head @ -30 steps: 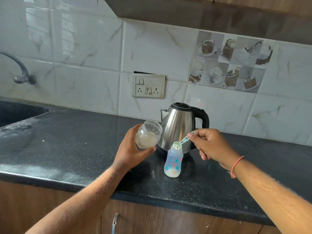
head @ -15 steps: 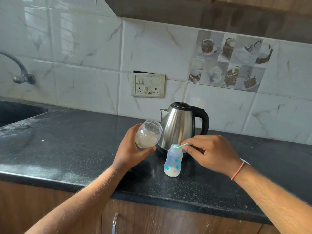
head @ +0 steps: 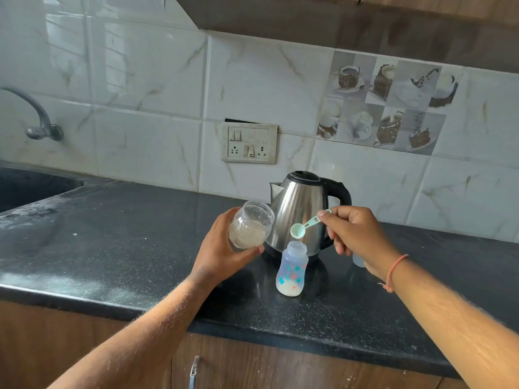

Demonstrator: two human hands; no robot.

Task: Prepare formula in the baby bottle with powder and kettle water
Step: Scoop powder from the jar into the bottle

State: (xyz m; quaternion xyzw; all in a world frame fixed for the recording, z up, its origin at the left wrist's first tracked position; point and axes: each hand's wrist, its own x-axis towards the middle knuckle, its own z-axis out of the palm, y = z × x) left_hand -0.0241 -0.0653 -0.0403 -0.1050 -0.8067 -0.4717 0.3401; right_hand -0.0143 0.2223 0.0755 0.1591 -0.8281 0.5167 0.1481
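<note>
An open baby bottle with coloured prints stands upright on the black counter, white powder at its bottom. My right hand pinches the handle of a light green scoop, whose empty bowl hangs just above the bottle's mouth. My left hand grips a clear open jar of white powder, tilted toward the scoop, left of the bottle. A steel kettle with a black lid and handle stands right behind the bottle.
A dark sink and a wall tap are at the far left. A switch and socket plate is on the tiled wall behind the kettle. A small pale object lies partly hidden behind my right wrist. Cabinet doors with a handle lie below the counter.
My right hand tipped the full scoop over onto the bottle's mouth, then lifted it; the scoop is now empty above the bottle. The left hand and jar stayed put.
</note>
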